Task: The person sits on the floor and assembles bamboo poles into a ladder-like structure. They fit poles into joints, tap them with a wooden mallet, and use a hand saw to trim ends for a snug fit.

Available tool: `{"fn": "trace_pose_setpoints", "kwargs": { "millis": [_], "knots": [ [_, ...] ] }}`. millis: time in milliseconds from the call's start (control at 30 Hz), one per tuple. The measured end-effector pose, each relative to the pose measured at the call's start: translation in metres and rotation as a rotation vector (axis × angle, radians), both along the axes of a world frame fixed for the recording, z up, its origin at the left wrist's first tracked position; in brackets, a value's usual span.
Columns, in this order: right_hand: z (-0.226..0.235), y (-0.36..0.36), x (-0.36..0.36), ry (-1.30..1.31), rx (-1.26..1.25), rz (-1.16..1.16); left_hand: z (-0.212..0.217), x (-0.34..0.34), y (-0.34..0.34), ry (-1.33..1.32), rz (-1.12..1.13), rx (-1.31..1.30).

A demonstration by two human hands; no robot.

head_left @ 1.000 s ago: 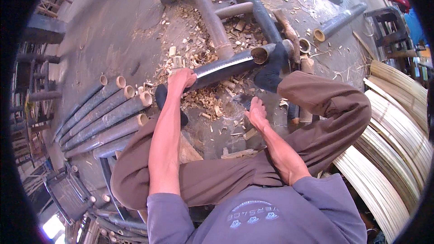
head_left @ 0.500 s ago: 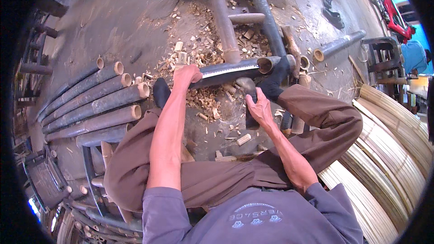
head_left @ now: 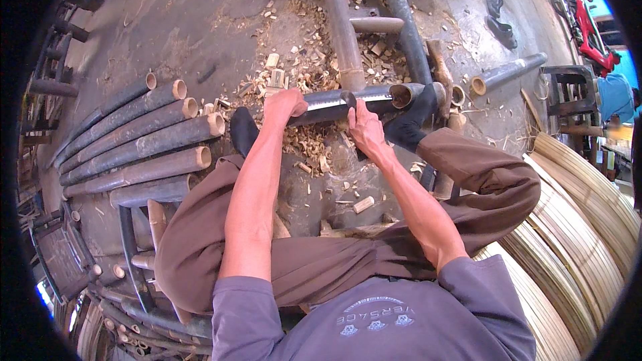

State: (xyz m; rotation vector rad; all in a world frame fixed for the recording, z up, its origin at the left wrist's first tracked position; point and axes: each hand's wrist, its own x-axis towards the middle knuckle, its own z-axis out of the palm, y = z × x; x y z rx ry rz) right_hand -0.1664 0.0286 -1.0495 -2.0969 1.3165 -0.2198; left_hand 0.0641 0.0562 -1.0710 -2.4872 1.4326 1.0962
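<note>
My left hand (head_left: 285,104) is closed in a fist round one end of a saw; the saw's pale toothed blade (head_left: 324,103) reaches right along a dark bamboo pole (head_left: 322,117). The pole lies crosswise on the floor between my dark-covered feet, its open hollow end at the right. My right hand (head_left: 366,130) is wrapped round a tool with a dark, rounded end (head_left: 348,99). That end overlaps the middle of the blade; whether it touches cannot be made out. Most of the tool is hidden by the hand.
A bamboo frame (head_left: 344,27) lies beyond the pole amid wood chips (head_left: 304,77). Several cut bamboo poles (head_left: 144,144) lie at left. Another bamboo length (head_left: 511,73), sandals (head_left: 498,23) and bundled pale strips (head_left: 582,207) are at right. A person in blue (head_left: 616,97) is at far right.
My right hand has moved up and left with its tool, from below the pole to over the saw blade. My left hand keeps its grip on the saw.
</note>
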Motion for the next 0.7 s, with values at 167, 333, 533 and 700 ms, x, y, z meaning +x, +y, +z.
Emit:
{"fn": "trace_pose_setpoints", "kwargs": {
  "millis": [167,333,533,700],
  "knots": [
    [-0.006,-0.003,-0.002,-0.017,0.032,0.002,0.002,-0.002,-0.008,-0.003,0.010,0.078],
    [-0.002,-0.003,0.000,0.039,0.079,-0.026,0.004,-0.001,-0.010,0.023,-0.033,0.113],
    [0.010,-0.025,0.013,0.212,0.049,0.064,0.040,-0.013,-0.016,0.105,-0.058,0.292],
    [0.029,-0.025,0.031,0.267,0.019,0.150,-0.060,-0.039,0.056,0.154,-0.374,0.170]
  ]
}}
